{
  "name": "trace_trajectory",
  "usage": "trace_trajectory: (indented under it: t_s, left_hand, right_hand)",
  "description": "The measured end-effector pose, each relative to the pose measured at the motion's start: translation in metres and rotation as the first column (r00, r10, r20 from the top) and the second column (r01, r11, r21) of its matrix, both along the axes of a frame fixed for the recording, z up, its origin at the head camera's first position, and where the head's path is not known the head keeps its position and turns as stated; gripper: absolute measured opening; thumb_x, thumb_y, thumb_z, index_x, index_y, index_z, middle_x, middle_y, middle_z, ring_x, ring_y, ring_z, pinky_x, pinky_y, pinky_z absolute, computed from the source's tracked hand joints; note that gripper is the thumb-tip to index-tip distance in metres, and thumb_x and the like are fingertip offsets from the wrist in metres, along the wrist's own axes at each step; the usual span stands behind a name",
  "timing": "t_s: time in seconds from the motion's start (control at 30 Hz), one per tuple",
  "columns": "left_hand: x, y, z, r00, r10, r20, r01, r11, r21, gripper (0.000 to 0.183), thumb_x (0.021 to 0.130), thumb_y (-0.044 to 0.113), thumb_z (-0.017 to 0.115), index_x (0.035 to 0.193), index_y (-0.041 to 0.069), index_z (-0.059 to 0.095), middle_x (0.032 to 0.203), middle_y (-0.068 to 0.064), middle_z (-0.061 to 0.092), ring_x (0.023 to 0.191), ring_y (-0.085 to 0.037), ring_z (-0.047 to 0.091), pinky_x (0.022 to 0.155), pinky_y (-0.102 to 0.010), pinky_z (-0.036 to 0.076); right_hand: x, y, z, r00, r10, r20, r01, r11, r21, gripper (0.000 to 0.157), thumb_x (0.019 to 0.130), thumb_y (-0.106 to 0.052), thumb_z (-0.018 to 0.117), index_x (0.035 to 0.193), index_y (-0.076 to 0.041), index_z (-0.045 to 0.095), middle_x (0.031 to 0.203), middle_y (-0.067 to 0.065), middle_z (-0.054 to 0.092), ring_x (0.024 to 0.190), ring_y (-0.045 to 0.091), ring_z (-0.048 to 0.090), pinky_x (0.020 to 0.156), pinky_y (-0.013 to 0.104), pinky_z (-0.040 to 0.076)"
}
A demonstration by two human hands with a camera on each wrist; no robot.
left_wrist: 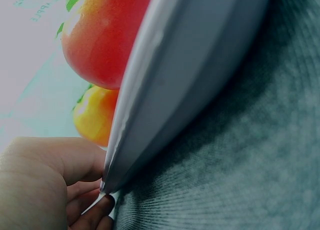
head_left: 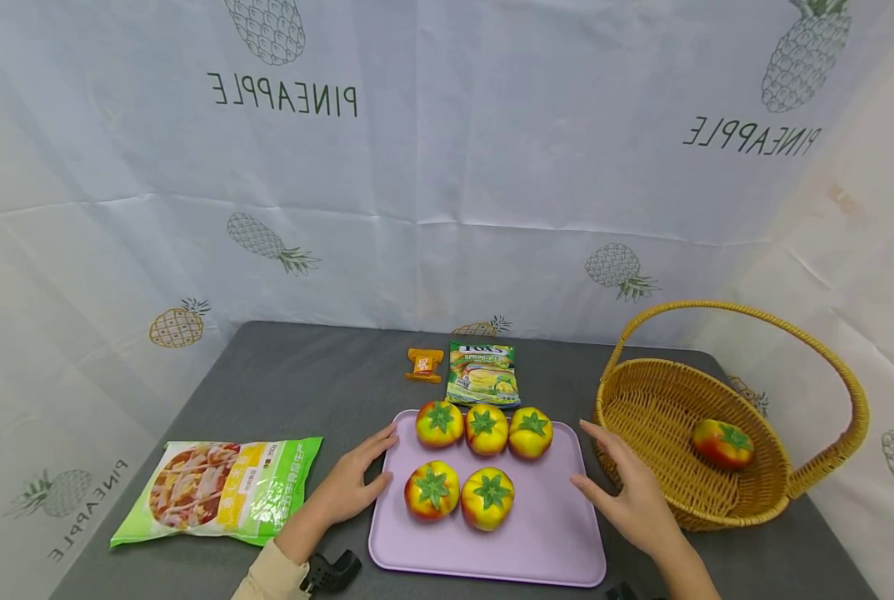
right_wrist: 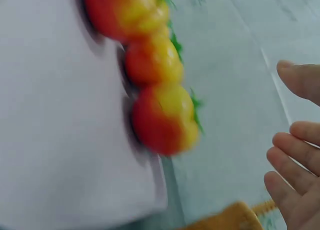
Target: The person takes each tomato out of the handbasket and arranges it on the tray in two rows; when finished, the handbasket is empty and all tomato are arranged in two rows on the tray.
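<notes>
A lilac tray lies on the dark table with several yellow-and-red, persimmon-like fruits on it, three along its far side and two nearer the middle. At the tray's left edge is my left hand, its thumb and fingers spread apart. In the left wrist view, that hand's thumb reaches the tray rim, with other fingertips just below it. My right hand hovers by the tray's right edge, fingers extended and holding nothing. The right wrist view shows its palm and straight fingers.
A wicker basket with a tall handle stands right of the tray, one similar fruit inside. Behind the tray lie a green Fox's candy bag and a small orange packet. A large green-and-white food bag lies at left.
</notes>
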State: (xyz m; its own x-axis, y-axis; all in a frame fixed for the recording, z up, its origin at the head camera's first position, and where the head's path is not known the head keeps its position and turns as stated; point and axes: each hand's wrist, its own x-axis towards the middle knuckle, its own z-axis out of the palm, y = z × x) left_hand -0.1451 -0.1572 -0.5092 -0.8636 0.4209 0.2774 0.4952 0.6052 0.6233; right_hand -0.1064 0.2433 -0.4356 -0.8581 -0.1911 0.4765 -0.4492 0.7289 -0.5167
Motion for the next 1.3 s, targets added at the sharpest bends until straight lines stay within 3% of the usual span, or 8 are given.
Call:
trace_trajectory:
  t_s: [0.13,0.3,0.47,0.67,0.77,0.9,0.97,1.3]
  left_hand:
    - [-0.001,0.000,0.000,1.000,0.001,0.004,-0.001,1.000,-0.001,0.051,0.087,0.014,0.063,0.135,0.002,0.051,0.147,-0.011,0.042,0.132,-0.030,0.044,0.105,-0.051,0.038]
    - [-0.002,0.000,0.000,1.000,0.000,0.002,0.000,1.000,-0.001,0.052,0.087,0.014,0.063,0.136,0.002,0.051,0.148,-0.011,0.042,0.133,-0.030,0.044,0.105,-0.052,0.038]
    - [-0.002,0.000,-0.001,1.000,-0.004,0.002,0.004,1.000,-0.001,0.052,0.087,0.014,0.063,0.135,0.002,0.051,0.147,-0.011,0.042,0.133,-0.030,0.044,0.105,-0.052,0.037]
    - [-0.002,-0.001,-0.002,1.000,-0.002,0.003,0.002,1.000,-0.006,0.051,0.087,0.014,0.063,0.135,0.002,0.051,0.148,-0.011,0.042,0.133,-0.030,0.044,0.105,-0.051,0.037]
    - [-0.001,-0.001,-0.002,1.000,0.001,0.001,-0.001,1.000,-0.006,0.051,0.087,0.014,0.063,0.135,0.002,0.051,0.148,-0.011,0.042,0.132,-0.029,0.044,0.105,-0.051,0.038]
    - [-0.001,-0.001,-0.003,1.000,0.003,0.001,-0.003,1.000,-0.004,0.051,0.087,0.014,0.063,0.135,0.002,0.051,0.148,-0.010,0.042,0.133,-0.030,0.044,0.105,-0.051,0.037]
    - [-0.001,-0.001,-0.003,1.000,0.005,0.001,-0.005,1.000,-0.005,0.051,0.087,0.014,0.063,0.135,0.003,0.051,0.148,-0.010,0.042,0.133,-0.029,0.044,0.105,-0.051,0.037]
    - [-0.001,-0.001,-0.005,1.000,0.007,-0.003,-0.007,1.000,-0.005,0.050,0.087,0.015,0.062,0.135,0.003,0.052,0.148,-0.009,0.042,0.133,-0.029,0.044,0.105,-0.051,0.037]
  right_hand:
    - [-0.003,0.021,0.005,0.998,-0.026,-0.065,0.023,0.998,-0.059,0.070,0.070,-0.004,0.081,0.134,-0.005,0.051,0.127,0.017,0.057,0.118,-0.015,0.039,0.095,-0.004,0.025]
    - [-0.007,0.047,0.009,0.991,-0.080,-0.109,0.069,0.993,-0.095,0.069,0.069,0.000,0.079,0.133,-0.002,0.052,0.124,0.020,0.057,0.118,-0.019,0.037,0.095,-0.003,0.027]
    - [-0.008,0.071,0.011,0.982,-0.181,-0.057,0.175,0.980,-0.090,0.065,0.078,-0.008,0.076,0.137,-0.005,0.048,0.130,0.014,0.055,0.113,-0.025,0.033,0.090,-0.006,0.026]
    - [-0.012,0.095,0.012,0.961,-0.276,0.022,0.277,0.960,-0.045,0.064,0.086,-0.019,0.069,0.143,-0.010,0.041,0.133,0.023,0.050,0.109,-0.028,0.029,0.083,-0.009,0.022]
    - [-0.015,0.104,0.013,0.944,-0.319,0.081,0.321,0.947,-0.017,0.065,0.088,-0.025,0.067,0.144,-0.007,0.039,0.134,0.025,0.049,0.124,0.002,0.046,0.092,-0.004,0.026]
    - [-0.019,0.113,0.016,0.927,-0.341,0.158,0.343,0.939,0.011,0.067,0.090,-0.028,0.064,0.143,0.000,0.035,0.136,0.029,0.044,0.115,0.052,0.045,0.102,0.046,0.041]
    - [-0.022,0.119,0.017,0.923,-0.343,0.174,0.346,0.938,0.018,0.068,0.090,-0.028,0.064,0.143,0.003,0.033,0.136,0.032,0.042,0.115,0.055,0.043,0.087,0.064,0.038]
    - [-0.033,0.144,0.017,0.867,-0.382,0.320,0.373,0.923,0.091,0.083,0.092,-0.042,0.058,0.145,0.011,0.020,0.134,0.041,0.036,0.114,0.056,0.039,0.083,0.065,0.036]
